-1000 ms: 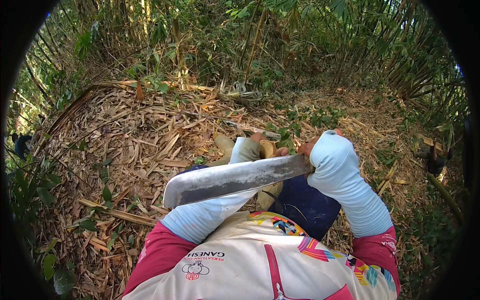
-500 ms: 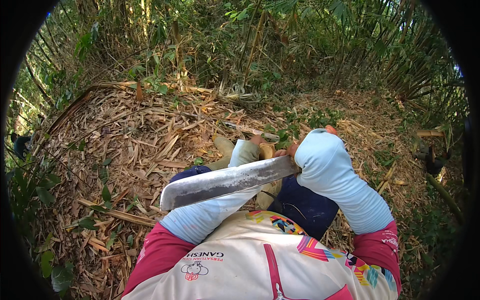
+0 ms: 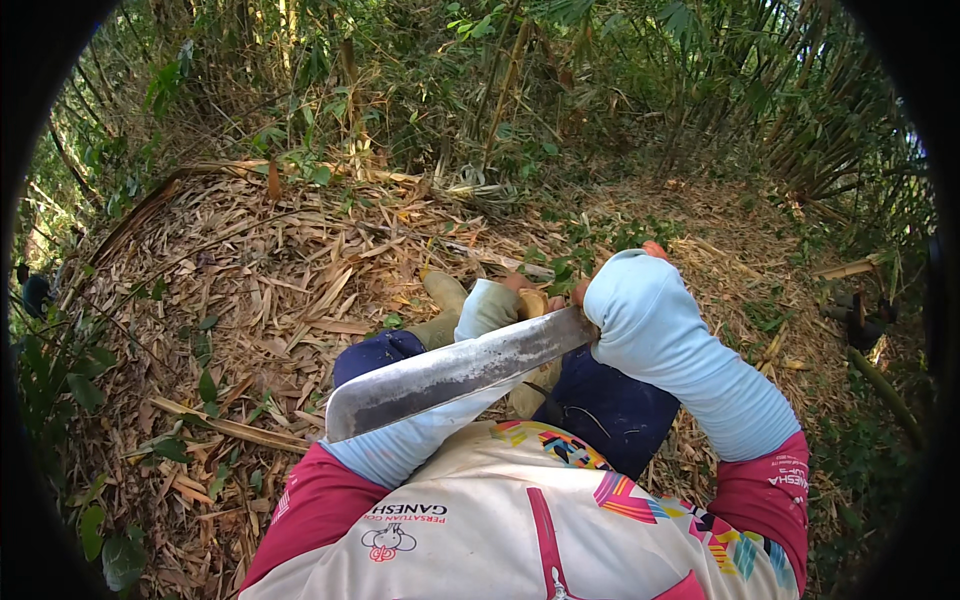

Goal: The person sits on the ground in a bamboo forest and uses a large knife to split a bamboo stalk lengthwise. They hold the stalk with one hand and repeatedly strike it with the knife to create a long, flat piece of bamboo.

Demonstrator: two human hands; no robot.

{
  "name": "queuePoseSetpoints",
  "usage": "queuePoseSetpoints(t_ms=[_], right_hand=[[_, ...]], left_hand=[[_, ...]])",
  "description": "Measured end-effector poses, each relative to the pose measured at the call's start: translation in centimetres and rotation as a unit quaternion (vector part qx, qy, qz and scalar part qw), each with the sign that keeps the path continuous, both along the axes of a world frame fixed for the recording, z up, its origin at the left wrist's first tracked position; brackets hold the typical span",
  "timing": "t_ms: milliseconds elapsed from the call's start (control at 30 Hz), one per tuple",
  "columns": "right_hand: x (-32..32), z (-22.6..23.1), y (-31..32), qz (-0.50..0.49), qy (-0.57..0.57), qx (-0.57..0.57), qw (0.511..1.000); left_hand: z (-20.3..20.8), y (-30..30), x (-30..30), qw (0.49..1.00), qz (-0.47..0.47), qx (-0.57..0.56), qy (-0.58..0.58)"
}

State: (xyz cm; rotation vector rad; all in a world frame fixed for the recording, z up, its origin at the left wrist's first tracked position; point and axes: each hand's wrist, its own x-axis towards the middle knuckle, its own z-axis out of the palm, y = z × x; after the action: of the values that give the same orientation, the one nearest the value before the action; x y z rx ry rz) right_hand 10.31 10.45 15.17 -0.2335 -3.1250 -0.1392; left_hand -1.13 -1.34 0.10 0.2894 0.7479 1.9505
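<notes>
Machete blade [image 3: 455,374] aslant, out leftward from the right grip [image 3: 582,291]

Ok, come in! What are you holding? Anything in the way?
Right grip: holding machete, blade pointing left. Left grip: at tan piece, hold unclear. Light-blue sleeve hides most of right grip.

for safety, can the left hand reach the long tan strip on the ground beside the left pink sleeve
Probably not: the left hand seems to hold a tan piece, a grey machete blade crosses over its blue-sleeved forearm, and a navy-clad knee sits between hand and strip.
</notes>
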Motion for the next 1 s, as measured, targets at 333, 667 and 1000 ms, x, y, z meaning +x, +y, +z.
queuePoseSetpoints(t_ms=[333,667,1000], right_hand=[[0.6,-2.8,13.5,-0.415,0.075,-0.023,0.907],[2.5,-9.9,13.5,-0.356,0.197,-0.145,0.902],[1.6,-8.2,8.7,-0.294,0.228,-0.231,0.899]], left_hand=[[4.3,-2.3,2.3,0.773,0.168,-0.048,0.610],[0.3,-0.2,-4.7,0.886,0.171,-0.035,0.430],[-1.4,2.2,-8.4,0.930,0.176,-0.037,0.320]])
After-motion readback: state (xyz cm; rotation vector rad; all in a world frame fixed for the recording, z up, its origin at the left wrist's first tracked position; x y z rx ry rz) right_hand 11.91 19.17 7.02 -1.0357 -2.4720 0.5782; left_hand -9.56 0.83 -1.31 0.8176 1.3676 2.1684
